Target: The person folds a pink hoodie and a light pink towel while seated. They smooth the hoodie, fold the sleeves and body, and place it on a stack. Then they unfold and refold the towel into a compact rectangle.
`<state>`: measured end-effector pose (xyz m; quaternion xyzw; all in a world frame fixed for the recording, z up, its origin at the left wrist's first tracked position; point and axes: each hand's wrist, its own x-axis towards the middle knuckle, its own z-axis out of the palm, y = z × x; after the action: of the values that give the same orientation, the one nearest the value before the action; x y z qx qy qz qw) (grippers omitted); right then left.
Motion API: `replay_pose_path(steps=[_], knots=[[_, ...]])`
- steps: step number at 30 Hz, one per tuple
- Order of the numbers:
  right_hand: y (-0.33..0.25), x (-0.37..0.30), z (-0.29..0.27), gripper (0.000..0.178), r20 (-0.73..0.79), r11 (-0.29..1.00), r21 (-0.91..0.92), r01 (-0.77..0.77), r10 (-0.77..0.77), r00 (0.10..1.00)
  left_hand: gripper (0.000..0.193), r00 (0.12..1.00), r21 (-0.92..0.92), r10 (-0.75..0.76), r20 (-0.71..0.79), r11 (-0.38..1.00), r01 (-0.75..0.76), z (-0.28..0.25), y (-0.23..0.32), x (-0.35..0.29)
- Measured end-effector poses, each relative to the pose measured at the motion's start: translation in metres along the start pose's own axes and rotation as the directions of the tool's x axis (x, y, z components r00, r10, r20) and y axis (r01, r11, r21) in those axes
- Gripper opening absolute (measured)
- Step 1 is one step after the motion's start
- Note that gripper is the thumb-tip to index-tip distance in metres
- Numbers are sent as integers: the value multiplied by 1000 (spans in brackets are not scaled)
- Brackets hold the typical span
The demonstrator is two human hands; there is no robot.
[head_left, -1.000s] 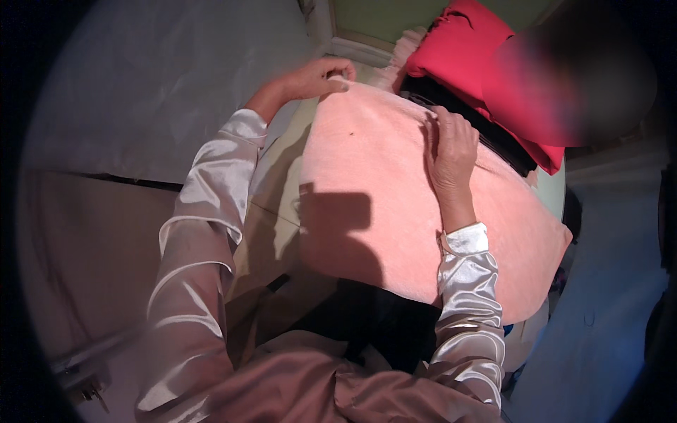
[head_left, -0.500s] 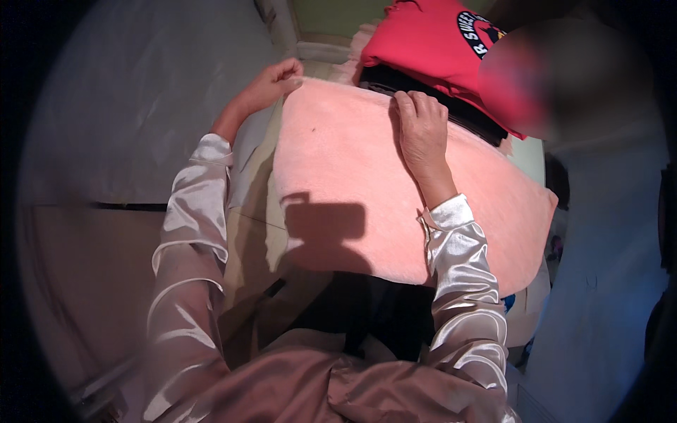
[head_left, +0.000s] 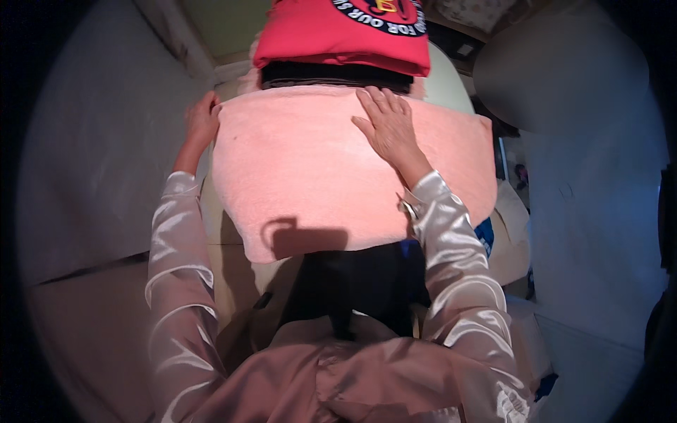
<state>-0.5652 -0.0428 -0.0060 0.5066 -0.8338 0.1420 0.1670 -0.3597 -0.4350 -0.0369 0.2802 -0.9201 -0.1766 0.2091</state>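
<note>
A pink, plush cloth lies spread in front of me, hanging toward my lap at its near edge. At its far left corner, my left hand is closed with the fingers curled on the cloth's edge. My right hand rests on the cloth near its far edge, fingers stretched out and thumb apart. Just beyond the cloth stands a pile of folded clothes, with a red printed garment on top of folded black ones.
A pale wall or panel rises on the left. To the right are a light blue-grey surface and a blurred round shape. A small blue item shows beside the cloth's right edge.
The view has turned, so the cloth and pile sit further left and straighter. My right hand's fingers have gone from bent to stretched out on the cloth. My left hand stays at the far left corner.
</note>
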Motion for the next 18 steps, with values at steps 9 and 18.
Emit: replay_pose_path(steps=[9,18], knots=[[20,-67,-44,55,23,991,-16,-131,132,991,67,899,-712,-360,249,561,421,-27,40,-108],[100,-150,-99,53,-33,898,-30,-439,438,899,76,676,-725,-362,642,0,688,-31,68,-240]])
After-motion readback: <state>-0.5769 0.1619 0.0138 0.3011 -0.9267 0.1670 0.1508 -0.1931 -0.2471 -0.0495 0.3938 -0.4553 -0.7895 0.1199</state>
